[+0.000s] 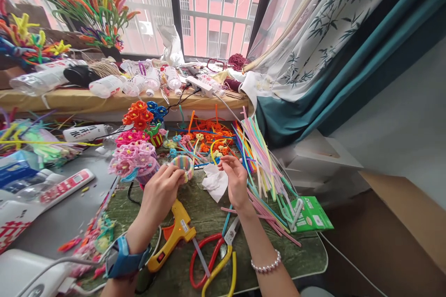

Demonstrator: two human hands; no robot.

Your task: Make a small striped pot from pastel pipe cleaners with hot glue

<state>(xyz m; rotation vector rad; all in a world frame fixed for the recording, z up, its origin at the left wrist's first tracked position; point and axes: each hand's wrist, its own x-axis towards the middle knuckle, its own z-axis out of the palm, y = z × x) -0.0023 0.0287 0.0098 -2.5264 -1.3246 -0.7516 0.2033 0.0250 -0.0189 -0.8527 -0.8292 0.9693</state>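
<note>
My left hand [158, 197] pinches the near side of a small round piece [183, 163] wound in pastel stripes of fuzzy pipe cleaner. To its right my right hand [237, 183] is raised, its thumb and fingertips brought together; a bit of blue shows by the tips, but I cannot make out whether they hold it. Crumpled white tissue [215, 182] lies between the hands. Below them are a yellow hot glue gun [176, 236] with a glue stick in it, and scissors [230, 236] with red and yellow handles.
Pipe-cleaner flower bunches [134, 158] stand left of my hands. Loose pipe cleaners [261, 158] spread at the right, beside a green packet [311, 213]. Orange pieces [209, 130] lie behind. Plastic bottles [106, 86] and a power strip [200, 84] line the window ledge.
</note>
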